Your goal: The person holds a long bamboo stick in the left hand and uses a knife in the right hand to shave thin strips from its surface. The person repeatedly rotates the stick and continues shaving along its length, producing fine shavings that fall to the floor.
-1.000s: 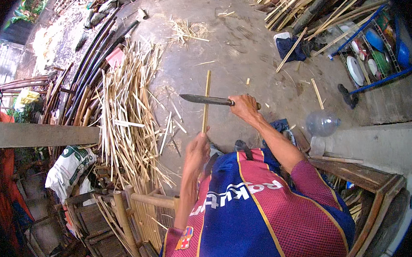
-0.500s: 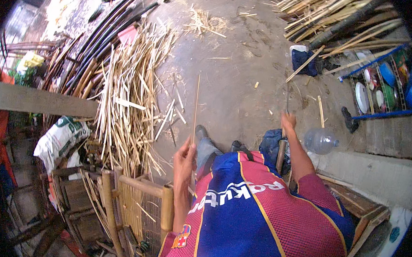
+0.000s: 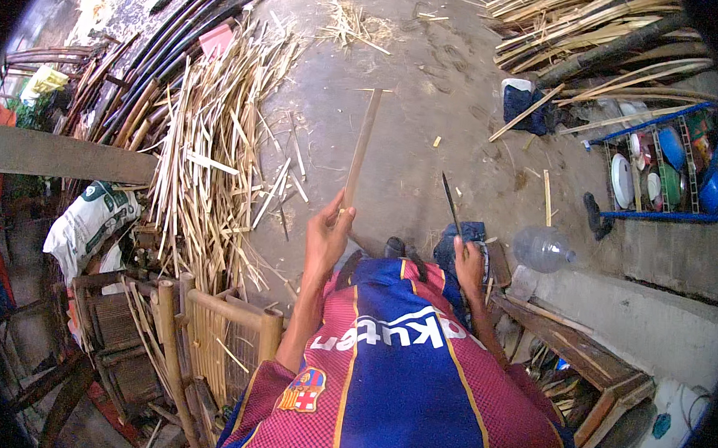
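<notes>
My left hand [image 3: 325,238] grips the lower end of a flat bamboo strip [image 3: 364,141], its broad face showing and its far end pointing up and away over the floor. Closed around a handle, my right hand [image 3: 467,266] holds a knife [image 3: 451,199] with a long, thin, dark blade. The blade tip points away and a little to the left, apart from the strip. Dark blue cloth [image 3: 456,237] lies close beside the right hand. The handle is mostly hidden by my fingers.
To the left spreads a large heap of bamboo strips [image 3: 205,163], with a bamboo chair [image 3: 228,306] nearer me. Right of my right hand lies a clear plastic bottle [image 3: 544,249]; beyond are a blue dish rack [image 3: 663,216] and more split bamboo [image 3: 584,36].
The strip has turned from edge-on to broad face and leans right. My right hand with the knife has come nearer and to the left. My view has shifted slightly.
</notes>
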Demonstrator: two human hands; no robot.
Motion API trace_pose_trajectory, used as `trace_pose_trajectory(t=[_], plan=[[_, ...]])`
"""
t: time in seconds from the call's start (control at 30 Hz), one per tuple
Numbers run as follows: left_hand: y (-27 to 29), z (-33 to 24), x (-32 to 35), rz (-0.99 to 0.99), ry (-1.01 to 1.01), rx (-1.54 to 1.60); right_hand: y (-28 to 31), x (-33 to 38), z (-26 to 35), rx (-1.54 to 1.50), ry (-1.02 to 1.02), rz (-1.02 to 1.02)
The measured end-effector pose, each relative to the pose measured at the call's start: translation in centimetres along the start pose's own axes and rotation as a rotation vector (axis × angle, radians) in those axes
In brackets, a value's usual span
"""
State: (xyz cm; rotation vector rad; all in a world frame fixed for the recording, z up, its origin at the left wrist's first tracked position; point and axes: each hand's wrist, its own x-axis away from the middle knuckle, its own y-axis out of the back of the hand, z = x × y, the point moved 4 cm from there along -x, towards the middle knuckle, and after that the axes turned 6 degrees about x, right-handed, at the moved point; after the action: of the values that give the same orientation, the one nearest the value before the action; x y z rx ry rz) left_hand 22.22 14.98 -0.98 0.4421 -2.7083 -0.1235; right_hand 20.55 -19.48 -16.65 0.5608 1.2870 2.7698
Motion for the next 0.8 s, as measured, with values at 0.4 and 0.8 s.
trace_pose_trajectory(t=[0.4, 0.8], plan=[[-1.1, -0.9, -1.1, 0.045, -0.083, -0.181, 3.3, -1.6, 18.1, 0.103, 0.602, 0.280], [0.3, -0.3, 2.0, 0.074, 0.023, -0.076, 4.7, -13.7, 11.2, -0.054, 0.062, -0.111]])
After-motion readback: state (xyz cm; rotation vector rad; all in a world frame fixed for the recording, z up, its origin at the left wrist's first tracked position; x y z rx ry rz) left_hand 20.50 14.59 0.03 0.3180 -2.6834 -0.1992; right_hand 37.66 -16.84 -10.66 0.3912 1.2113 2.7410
